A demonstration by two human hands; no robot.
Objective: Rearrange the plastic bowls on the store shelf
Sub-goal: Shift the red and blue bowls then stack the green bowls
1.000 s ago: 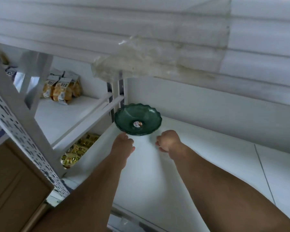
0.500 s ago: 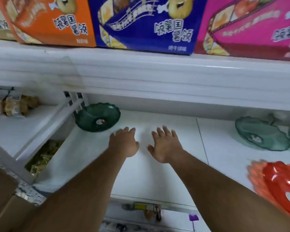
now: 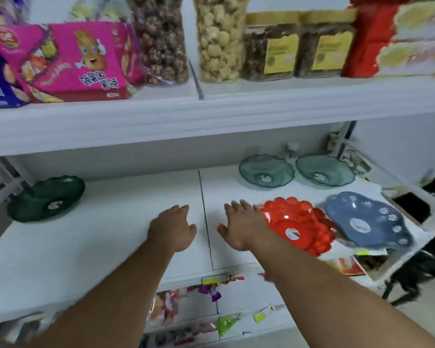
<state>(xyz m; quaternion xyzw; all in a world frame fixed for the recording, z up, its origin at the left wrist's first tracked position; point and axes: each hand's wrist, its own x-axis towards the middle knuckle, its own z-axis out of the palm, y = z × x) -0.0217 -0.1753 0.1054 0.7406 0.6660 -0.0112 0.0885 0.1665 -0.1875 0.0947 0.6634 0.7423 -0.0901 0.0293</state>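
A dark green scalloped bowl (image 3: 47,198) rests at the far left of the white shelf (image 3: 111,237). Two pale green bowls (image 3: 266,174) (image 3: 324,173) sit side by side at the back right. In front of them lie a red bowl (image 3: 296,223) and a blue-grey flowered bowl (image 3: 367,219). My left hand (image 3: 172,228) hovers over the shelf's middle, fingers apart, holding nothing. My right hand (image 3: 244,227) is open beside it, just left of the red bowl and close to its rim.
The shelf above (image 3: 211,114) carries pink and blue snack boxes (image 3: 68,64), tall snack jars (image 3: 219,38) and a red package (image 3: 369,38), and overhangs the bowls. Candy packets (image 3: 186,305) fill the lower shelf. The shelf's right end (image 3: 412,244) drops off to the floor.
The view has swung right and up, bringing the right-hand bowls and upper goods into sight. Both hands have left the dark green bowl, opened, and moved right toward the red bowl.
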